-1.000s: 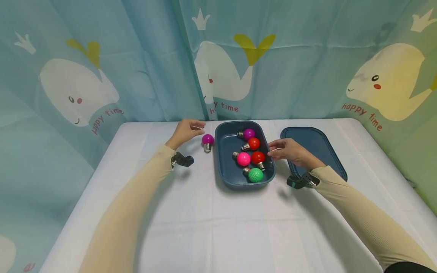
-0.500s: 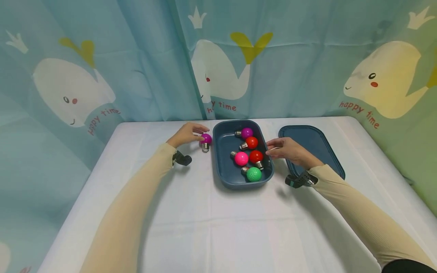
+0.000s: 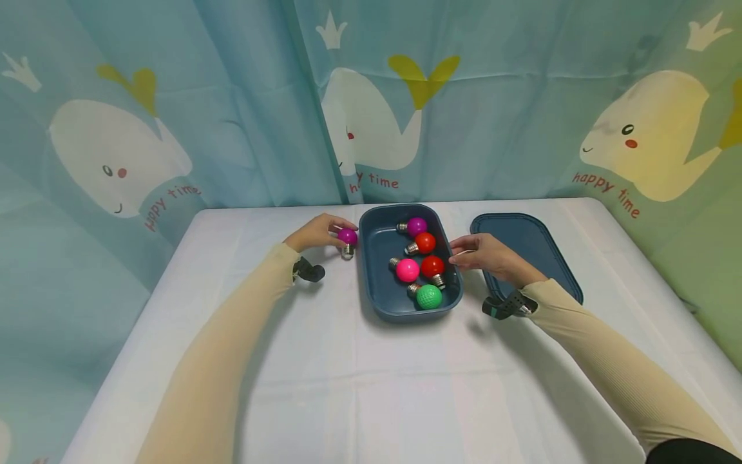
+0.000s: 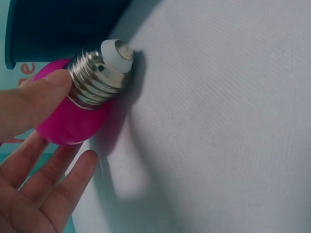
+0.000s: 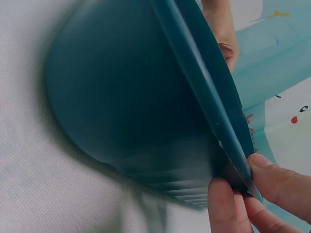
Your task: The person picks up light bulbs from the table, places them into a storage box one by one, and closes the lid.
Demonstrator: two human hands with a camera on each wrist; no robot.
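Observation:
My left hand (image 3: 317, 233) pinches a purple light bulb (image 3: 348, 237) just left of the dark blue box (image 3: 377, 283). In the left wrist view the thumb lies at the bulb's metal screw base (image 4: 92, 80), which points away from the palm over the white cloth. On the box's right side, my right hand (image 3: 485, 254) holds the rim, with thumb and fingers on either side of it in the right wrist view. Inside the box lie a purple bulb (image 3: 416, 226), two red bulbs, a pink bulb (image 3: 408, 270) and a dimpled green bulb (image 3: 429, 296).
A flat dark blue lid (image 3: 524, 241) lies on the table to the right, partly under my right forearm in the head view. White cloth covers the table (image 3: 394, 393). A whale-printed curtain (image 3: 249, 96) hangs right behind the table's far edge.
My left hand has moved right and down to the purple bulb beside the box, and its fingers have closed around it. The right hand has stayed at the box's rim.

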